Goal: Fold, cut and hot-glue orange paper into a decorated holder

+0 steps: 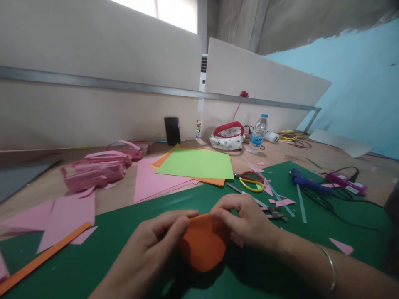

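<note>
While both pinch its top edge, left hand (pixel 156 241), right hand (pixel 246 220), smooth curved orange paper (pixel 204 245), matte green mat (pixel 124 232).

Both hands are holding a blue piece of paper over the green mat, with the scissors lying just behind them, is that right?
Not quite: the paper is orange, not blue. The head view shows the left hand and right hand both gripping the orange paper piece over the green mat, with the scissors lying just behind them.
</note>
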The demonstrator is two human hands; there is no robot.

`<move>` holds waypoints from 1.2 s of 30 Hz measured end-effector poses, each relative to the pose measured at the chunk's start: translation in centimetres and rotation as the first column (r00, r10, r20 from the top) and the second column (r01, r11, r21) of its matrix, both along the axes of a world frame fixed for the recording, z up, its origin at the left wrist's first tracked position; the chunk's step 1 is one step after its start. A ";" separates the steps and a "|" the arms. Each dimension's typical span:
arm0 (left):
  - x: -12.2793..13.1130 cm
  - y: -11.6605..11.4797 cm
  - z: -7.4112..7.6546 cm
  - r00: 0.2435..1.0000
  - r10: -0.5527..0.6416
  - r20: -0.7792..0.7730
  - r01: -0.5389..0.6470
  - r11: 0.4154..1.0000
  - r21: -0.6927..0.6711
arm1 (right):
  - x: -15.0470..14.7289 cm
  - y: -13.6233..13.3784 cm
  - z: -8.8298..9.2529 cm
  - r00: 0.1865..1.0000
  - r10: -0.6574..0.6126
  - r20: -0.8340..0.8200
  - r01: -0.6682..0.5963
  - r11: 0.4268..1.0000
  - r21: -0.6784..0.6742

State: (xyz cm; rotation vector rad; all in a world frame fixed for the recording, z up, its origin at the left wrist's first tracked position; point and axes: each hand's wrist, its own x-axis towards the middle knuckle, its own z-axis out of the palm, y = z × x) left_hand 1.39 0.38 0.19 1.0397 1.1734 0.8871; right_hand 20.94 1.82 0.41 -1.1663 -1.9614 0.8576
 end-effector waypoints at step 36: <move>0.2 0.5 -0.8 0.998 -0.067 0.020 0.068 0.997 -0.028 | 0.2 0.6 -1.3 0.973 0.043 -0.225 -0.151 0.859 -0.489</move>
